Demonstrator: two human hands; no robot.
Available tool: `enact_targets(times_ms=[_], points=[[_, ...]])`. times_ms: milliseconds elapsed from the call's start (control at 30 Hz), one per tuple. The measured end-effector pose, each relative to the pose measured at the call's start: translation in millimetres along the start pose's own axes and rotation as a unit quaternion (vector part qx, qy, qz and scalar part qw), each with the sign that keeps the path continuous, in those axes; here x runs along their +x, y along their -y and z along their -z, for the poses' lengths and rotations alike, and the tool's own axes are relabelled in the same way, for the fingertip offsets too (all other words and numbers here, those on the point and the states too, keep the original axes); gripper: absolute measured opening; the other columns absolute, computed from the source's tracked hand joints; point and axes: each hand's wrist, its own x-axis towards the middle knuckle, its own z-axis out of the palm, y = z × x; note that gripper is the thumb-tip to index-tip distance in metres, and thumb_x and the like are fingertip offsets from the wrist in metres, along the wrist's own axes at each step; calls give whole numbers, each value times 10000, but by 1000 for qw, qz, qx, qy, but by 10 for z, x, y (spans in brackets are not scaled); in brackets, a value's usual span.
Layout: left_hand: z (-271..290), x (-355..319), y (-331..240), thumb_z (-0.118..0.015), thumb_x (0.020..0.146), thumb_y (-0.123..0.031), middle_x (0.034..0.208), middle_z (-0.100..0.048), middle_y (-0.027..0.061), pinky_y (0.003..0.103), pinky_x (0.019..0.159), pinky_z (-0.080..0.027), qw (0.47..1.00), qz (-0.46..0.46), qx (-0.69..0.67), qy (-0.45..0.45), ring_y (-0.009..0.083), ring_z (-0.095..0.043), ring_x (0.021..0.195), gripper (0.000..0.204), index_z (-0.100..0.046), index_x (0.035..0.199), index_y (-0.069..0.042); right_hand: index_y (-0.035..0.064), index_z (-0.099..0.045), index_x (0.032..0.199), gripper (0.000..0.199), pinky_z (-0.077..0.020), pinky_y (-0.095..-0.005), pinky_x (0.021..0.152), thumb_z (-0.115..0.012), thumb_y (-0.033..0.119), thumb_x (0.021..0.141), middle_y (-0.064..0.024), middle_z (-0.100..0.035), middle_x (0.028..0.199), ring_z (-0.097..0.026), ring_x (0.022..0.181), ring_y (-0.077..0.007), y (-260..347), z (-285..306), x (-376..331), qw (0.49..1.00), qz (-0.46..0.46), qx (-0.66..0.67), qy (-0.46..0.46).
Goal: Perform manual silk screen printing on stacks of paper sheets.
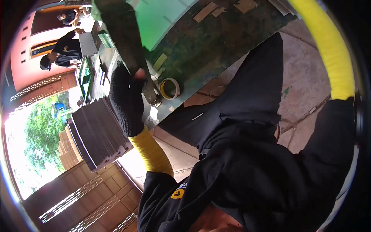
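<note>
My left hand [126, 101], in a black glove with a yellow sleeve at the wrist, is beside a long dark bar [123, 33] on the worktable. Its fingers point away along the bar, and the bare thumb tip rests against it; the far fingertips are hard to make out. My right arm, in a yellow sleeve [335, 50], reaches beyond the upper edge, so that hand is hidden. A translucent green sheet [160, 19] lies right of the bar. Close to the bar's near end is a roll of tape [177, 88].
The dark worktable [216, 42] bears cardboard scraps [205, 11]. A tall stack of dark sheets [101, 129] stands left of my left wrist. Farther left, a person [68, 48] in dark clothes handles a grey panel [88, 43]; another person [71, 17] is behind.
</note>
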Motion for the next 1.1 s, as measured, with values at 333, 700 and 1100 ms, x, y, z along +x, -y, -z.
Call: enact_targets(times_ms=[333,700,1100], points=[[299,-126,-40,-791,919,-169,1098,-717,54,311,891,-491,995,68,-51,-46,143,-626,1002,379,-665,1230,7,98,-738,1221,560,-553,-470,935,-769,519,853,-148,-723,1186,-702,1038,-316,-939,-773,789,995,-93,-44,6],[280,-157,24,-752,958,-155,1070,-671,-10,243,790,-467,989,80,-106,-63,90,-569,920,411,-638,1319,6,102,-757,1166,548,-560,-464,893,-785,533,829,-165,-744,1103,-715,1002,-332,-1327,-941,1033,917,-58,-357,-168],[292,-158,-140,-783,927,-181,984,-689,8,287,832,-494,983,90,-146,-62,114,-606,897,318,-679,1172,-7,68,-767,970,591,-555,-481,797,-756,632,794,-210,-745,924,-721,884,-377,-1683,-880,1007,906,312,-266,-110]])
